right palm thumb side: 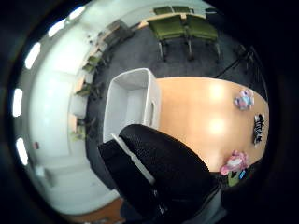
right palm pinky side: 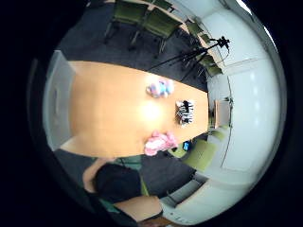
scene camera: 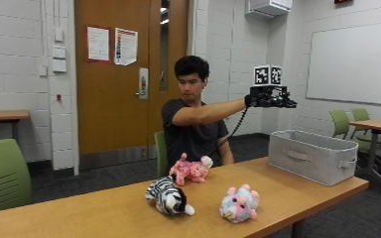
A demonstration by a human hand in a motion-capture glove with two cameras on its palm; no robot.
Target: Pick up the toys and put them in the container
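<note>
We see the gloved right hand (scene camera: 270,97) raised high, above the end of the table (scene camera: 111,210) where the grey container (scene camera: 314,154) stands. It carries nothing; fingers appear extended and relaxed, though the outside view shows them small.

All three toys lie on the table, well apart from the container. Pink plush (scene camera: 190,169) sits at the edge nearest the person. Striped zebra plush (scene camera: 168,195) lies toward the middle; pastel plush (scene camera: 239,203) is near the opposite edge. The container looks empty in the thumb side view (right palm thumb side: 132,100).

Our judgement: nothing is placed yet. Risks from here:
- Long reach from the container end back to the toys; a sweeping forearm could knock the pink plush off its edge.
- Zebra and pastel plush lie near each other; grabbing one may nudge the other toward the table edge.
- Soft bodies could slip if pinched by a limb only.

Around: green chairs (scene camera: 2,173), a door (scene camera: 121,74), a whiteboard (scene camera: 355,62). Nothing stands between hand and toys.
</note>
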